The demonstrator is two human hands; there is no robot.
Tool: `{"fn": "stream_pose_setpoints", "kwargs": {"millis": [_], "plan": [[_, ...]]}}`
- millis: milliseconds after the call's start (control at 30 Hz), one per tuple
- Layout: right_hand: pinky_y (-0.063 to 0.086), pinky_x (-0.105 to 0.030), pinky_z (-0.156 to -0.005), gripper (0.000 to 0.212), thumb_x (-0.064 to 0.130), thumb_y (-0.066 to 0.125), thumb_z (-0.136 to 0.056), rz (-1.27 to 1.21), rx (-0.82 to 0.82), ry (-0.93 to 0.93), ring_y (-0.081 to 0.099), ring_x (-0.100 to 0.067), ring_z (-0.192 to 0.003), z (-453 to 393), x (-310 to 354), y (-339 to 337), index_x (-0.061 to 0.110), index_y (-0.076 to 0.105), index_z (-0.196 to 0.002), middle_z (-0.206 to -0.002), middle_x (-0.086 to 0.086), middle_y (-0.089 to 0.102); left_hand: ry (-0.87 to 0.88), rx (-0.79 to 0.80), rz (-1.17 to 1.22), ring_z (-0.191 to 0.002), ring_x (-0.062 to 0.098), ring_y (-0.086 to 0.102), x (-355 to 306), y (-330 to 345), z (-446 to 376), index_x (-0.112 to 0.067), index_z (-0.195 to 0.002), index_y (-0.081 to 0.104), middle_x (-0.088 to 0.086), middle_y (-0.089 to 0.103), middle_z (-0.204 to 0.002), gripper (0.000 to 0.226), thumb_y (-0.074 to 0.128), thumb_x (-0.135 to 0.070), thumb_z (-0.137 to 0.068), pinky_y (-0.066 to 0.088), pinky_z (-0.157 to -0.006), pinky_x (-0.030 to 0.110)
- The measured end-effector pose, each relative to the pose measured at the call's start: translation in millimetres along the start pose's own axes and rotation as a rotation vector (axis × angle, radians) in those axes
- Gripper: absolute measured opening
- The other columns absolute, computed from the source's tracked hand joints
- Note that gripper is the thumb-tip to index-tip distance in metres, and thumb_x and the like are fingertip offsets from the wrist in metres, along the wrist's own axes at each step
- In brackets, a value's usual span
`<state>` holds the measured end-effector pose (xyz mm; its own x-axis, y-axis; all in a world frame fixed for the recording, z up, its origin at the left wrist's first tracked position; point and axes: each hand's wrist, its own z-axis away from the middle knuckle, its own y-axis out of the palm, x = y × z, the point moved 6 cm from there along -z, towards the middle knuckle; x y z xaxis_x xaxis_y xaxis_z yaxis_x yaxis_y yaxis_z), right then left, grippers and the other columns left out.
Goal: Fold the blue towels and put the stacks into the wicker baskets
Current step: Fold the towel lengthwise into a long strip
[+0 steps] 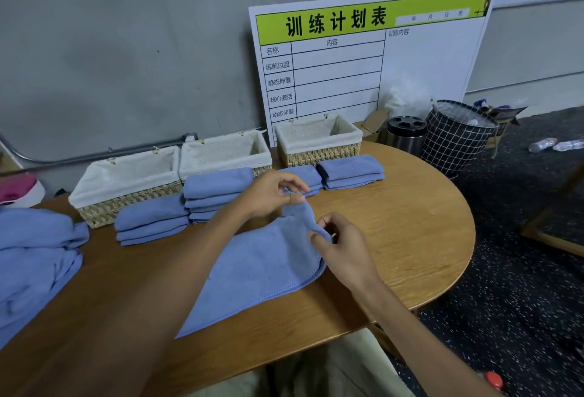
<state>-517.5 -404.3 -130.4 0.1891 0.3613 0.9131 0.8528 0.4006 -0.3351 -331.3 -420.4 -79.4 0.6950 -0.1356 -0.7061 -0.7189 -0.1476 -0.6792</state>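
**Two hands lift a blue towel's far edge, ready to fold**

Nearest, a blue towel (262,273) lies spread on the round wooden surface (410,222), one corner hanging just past the front edge. The right hand (341,248) pinches its far right edge; the left hand (271,194) pinches the raised far corner, probably to draw both together for a fold. Bare wood lies open to the right. At left sits a heap of unfolded towels (34,254). Beyond, four folded stacks (218,194) wait in front of three lined wicker baskets (126,181), which look empty, against the wall.
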Motion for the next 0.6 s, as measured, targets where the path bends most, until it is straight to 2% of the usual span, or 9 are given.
{"fn": "stream_pose_setpoints", "kwargs": {"millis": [67,133,233,300,367,400,467,533,600], "plan": [[0.046,-0.041,-0.056,0.012,0.02,0.065,-0.087,0.013,0.009,-0.063,0.055,-0.013,-0.059,2,23,13,0.023,0.057,-0.079,-0.068,-0.001,0.062,0.008,-0.038,0.034,-0.064,-0.006,0.056,-3,-24,15,-0.009,-0.101,0.075,0.003,0.073,-0.091,0.014,0.076,-0.011,-0.088,0.042,-0.066,0.014],[0.044,-0.039,-0.055,0.012,0.021,0.065,-0.087,0.027,0.026,-0.134,0.056,-0.012,-0.058,4,48,32,0.025,0.057,-0.079,-0.067,0.002,0.062,0.015,-0.085,0.052,-0.078,0.006,0.063,-2,-51,36,-0.016,-0.096,0.075,0.007,0.076,-0.096,0.012,0.077,-0.011,-0.086,0.048,-0.074,0.025],[0.04,-0.032,-0.055,0.013,0.024,0.065,-0.089,0.056,0.091,-0.236,0.055,-0.011,-0.061,12,83,70,0.028,0.056,-0.081,-0.067,0.006,0.06,-0.011,-0.162,0.051,-0.077,-0.004,0.062,0,-88,75,-0.017,-0.092,0.074,-0.008,0.075,-0.087,0.012,0.077,-0.007,-0.085,0.045,-0.073,0.015],[0.04,-0.03,-0.056,0.016,0.023,0.065,-0.091,0.062,0.143,-0.293,0.055,-0.012,-0.063,21,100,96,0.028,0.054,-0.081,-0.069,0.004,0.059,-0.023,-0.207,0.048,-0.071,-0.007,0.06,4,-109,103,-0.013,-0.093,0.074,-0.007,0.074,-0.086,0.01,0.077,-0.007,-0.085,0.041,-0.068,0.01],[0.039,-0.03,-0.055,0.019,0.022,0.065,-0.091,0.069,0.175,-0.331,0.054,-0.013,-0.064,29,114,122,0.028,0.053,-0.079,-0.068,0.005,0.056,-0.046,-0.24,0.047,-0.068,-0.005,0.058,13,-127,132,-0.013,-0.094,0.075,-0.002,0.074,-0.087,0.01,0.078,-0.011,-0.085,0.041,-0.066,0.013],[0.039,-0.028,-0.055,0.019,0.021,0.065,-0.09,0.065,0.184,-0.347,0.054,-0.013,-0.064,33,119,134,0.028,0.052,-0.078,-0.068,0.007,0.055,-0.059,-0.256,0.043,-0.07,-0.001,0.059,20,-135,146,-0.015,-0.093,0.076,0.0,0.074,-0.088,0.01,0.079,-0.014,-0.084,0.045,-0.067,0.02],[0.042,-0.031,-0.055,0.018,0.022,0.064,-0.091,0.088,0.218,-0.364,0.054,-0.013,-0.064,41,123,159,0.028,0.052,-0.079,-0.069,0.008,0.056,-0.088,-0.279,0.012,-0.083,0.012,0.068,33,-147,172,-0.017,-0.095,0.076,0.005,0.076,-0.094,0.011,0.079,-0.016,-0.084,0.052,-0.077,0.032],[0.047,-0.041,-0.058,0.014,0.03,0.061,-0.094,0.224,0.265,-0.388,0.055,-0.015,-0.065,48,120,184,0.027,0.05,-0.084,-0.072,0.004,0.058,-0.12,-0.28,-0.015,-0.091,0.016,0.07,48,-151,196,-0.018,-0.099,0.075,0.007,0.076,-0.098,0.012,0.077,-0.017,-0.087,0.053,-0.083,0.029],[0.048,-0.043,-0.065,0.019,0.043,0.056,-0.094,0.458,0.376,-0.406,0.057,-0.019,-0.075,58,110,210,0.026,0.049,-0.088,-0.079,0.004,0.058,-0.198,-0.226,-0.098,-0.092,0.008,0.069,69,-144,217,-0.024,-0.102,0.075,-0.004,0.076,-0.1,0.011,0.073,-0.026,-0.091,0.053,-0.085,0.023]]}}
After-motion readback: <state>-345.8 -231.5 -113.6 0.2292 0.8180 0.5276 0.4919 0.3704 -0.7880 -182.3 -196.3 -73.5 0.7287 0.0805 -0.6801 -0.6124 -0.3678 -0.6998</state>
